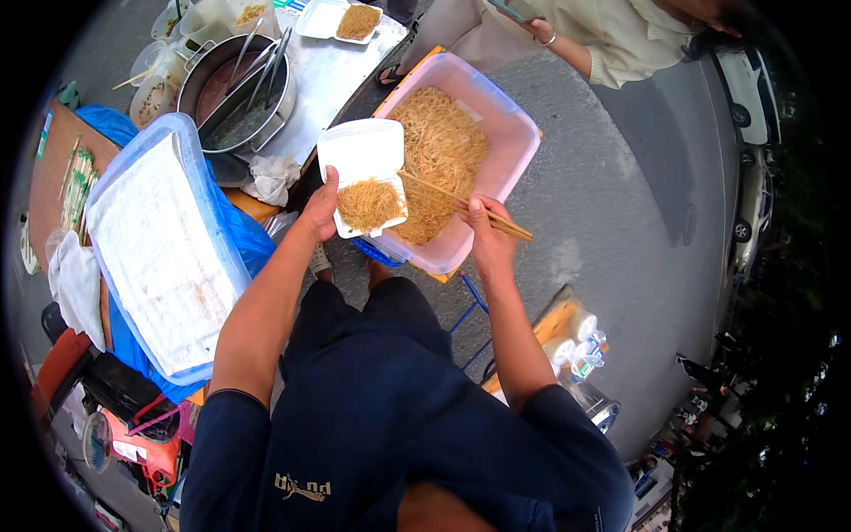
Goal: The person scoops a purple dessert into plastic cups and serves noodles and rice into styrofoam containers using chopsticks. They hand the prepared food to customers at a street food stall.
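My left hand (322, 207) grips the left side of an open white foam takeaway box (361, 147), its lid tilted up on the far side. A portion of thin fried noodles (369, 205) fills the box's base. In my right hand (490, 234) is a pair of wooden chopsticks (439, 188), their tips at the right edge of the box. Under and beside the box stands a pinkish plastic tub (506, 154) with a large heap of fried noodles (442, 136). Part of the heap is hidden by the box.
A divided metal pot (286, 110) with tongs stands on the metal-topped table (332, 73), near another filled foam box (359, 22). A cloth-covered blue-rimmed tub (166, 259) is at left. Across the tub, a person (558, 46) holds a phone. White containers (584, 326) sit at right.
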Motion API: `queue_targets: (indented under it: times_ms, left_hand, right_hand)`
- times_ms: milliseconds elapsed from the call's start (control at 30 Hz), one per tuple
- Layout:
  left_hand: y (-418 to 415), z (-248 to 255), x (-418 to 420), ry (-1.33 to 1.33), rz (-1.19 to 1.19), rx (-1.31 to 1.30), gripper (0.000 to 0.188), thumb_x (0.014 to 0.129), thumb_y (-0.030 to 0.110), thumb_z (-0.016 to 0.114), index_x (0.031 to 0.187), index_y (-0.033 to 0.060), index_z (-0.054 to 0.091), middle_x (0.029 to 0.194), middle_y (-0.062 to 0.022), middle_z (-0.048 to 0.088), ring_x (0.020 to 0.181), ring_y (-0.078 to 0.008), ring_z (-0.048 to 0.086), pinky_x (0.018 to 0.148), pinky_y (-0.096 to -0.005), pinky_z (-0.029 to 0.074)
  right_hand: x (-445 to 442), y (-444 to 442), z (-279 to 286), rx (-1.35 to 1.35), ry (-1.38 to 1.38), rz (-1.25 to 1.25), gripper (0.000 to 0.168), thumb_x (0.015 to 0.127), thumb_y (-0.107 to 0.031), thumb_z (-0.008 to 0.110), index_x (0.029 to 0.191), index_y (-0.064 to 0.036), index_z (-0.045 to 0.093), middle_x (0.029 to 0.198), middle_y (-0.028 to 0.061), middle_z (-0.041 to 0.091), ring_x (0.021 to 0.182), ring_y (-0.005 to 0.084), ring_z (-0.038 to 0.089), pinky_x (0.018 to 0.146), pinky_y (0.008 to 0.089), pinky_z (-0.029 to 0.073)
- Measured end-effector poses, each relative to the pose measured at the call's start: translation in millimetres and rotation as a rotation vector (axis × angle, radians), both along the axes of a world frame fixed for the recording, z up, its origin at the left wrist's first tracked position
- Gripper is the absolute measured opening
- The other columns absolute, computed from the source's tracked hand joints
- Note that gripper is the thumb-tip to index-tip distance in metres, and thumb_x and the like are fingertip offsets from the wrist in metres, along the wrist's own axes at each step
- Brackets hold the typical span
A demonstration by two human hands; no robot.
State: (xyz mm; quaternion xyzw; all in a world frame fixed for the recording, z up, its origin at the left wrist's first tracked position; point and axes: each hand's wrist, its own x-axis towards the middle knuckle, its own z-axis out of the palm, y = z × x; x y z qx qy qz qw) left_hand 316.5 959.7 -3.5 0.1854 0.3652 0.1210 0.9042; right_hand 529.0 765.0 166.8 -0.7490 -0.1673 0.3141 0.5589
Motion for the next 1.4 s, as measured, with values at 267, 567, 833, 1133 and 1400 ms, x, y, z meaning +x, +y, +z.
queue_targets:
  times_ms: [267,567,833,1133,1400]
  left_hand:
    - [22,53,-16,0.086,0.116,0.101,0.088,0.098,0.068,0.039,0.153,-0.0013,0.035,0.150,-0.0176,0.050,0.136,-0.0297,0.052,0.112,-0.0443,0.046]
    - [30,96,-32,0.142,0.205,0.177,0.088,0.099,0.069,0.034,0.156,0.0020,0.030,0.155,-0.0165,0.045,0.141,-0.0312,0.048,0.115,-0.0467,0.042]
    - [26,99,-44,0.117,0.198,0.135,0.088,0.100,0.069,0.031,0.156,0.0012,0.030,0.156,-0.0168,0.044,0.141,-0.0314,0.047,0.116,-0.0471,0.042]
    - [19,76,-42,-0.003,0.157,0.107,0.088,0.099,0.068,0.035,0.155,-0.0005,0.031,0.154,-0.0164,0.046,0.140,-0.0305,0.049,0.114,-0.0461,0.044]
    - [1,69,-14,-0.042,0.110,0.077,0.091,0.097,0.069,0.041,0.154,-0.0013,0.031,0.154,-0.0180,0.046,0.139,-0.0305,0.049,0.114,-0.0462,0.044]
  right_hand:
    - [14,14,-261,-0.223,0.688,-0.272,0.021,0.101,-0.023,0.067,0.116,-0.007,0.064,0.109,0.0063,0.065,0.094,0.0175,0.063,0.076,0.0311,0.059]
    - [-27,44,-321,-0.036,0.993,-0.530,0.009,0.100,-0.012,0.064,0.106,-0.005,0.064,0.102,0.0092,0.065,0.094,0.0229,0.065,0.080,0.0366,0.064]
    - [-4,17,-274,0.267,1.113,-0.463,0.009,0.098,-0.006,0.063,0.106,-0.002,0.062,0.105,0.0113,0.065,0.098,0.0251,0.066,0.085,0.0387,0.064]
    - [37,-8,-127,0.387,0.866,-0.322,0.007,0.098,-0.008,0.065,0.101,-0.002,0.062,0.104,0.0103,0.067,0.097,0.0222,0.069,0.086,0.0369,0.064]
    - [10,-6,19,0.265,0.400,0.033,0.020,0.100,-0.016,0.067,0.109,0.001,0.066,0.109,0.0117,0.070,0.103,0.0226,0.069,0.090,0.0349,0.060]
